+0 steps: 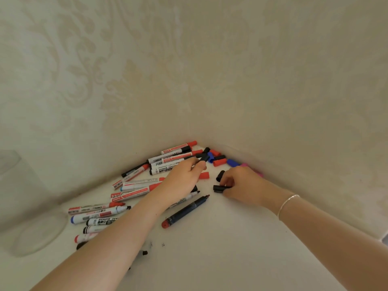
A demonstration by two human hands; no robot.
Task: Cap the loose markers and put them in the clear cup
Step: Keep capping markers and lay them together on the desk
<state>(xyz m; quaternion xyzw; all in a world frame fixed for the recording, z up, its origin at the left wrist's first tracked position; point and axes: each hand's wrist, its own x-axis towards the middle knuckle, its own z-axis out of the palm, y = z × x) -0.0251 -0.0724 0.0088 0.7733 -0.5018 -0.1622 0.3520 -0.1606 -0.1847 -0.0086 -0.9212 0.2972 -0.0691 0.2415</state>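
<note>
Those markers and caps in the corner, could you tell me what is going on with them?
A person is sorting loose caps among uncapped markers on a white surface. The left hand pinches a black cap above the pile. The right hand holds another black cap low by the surface. A dark marker lies uncapped between the arms. The clear cup stands at the far left, with no markers visible in it.

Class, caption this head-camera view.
Left hand and right hand each pinch a black cap among uncapped markers.
</note>
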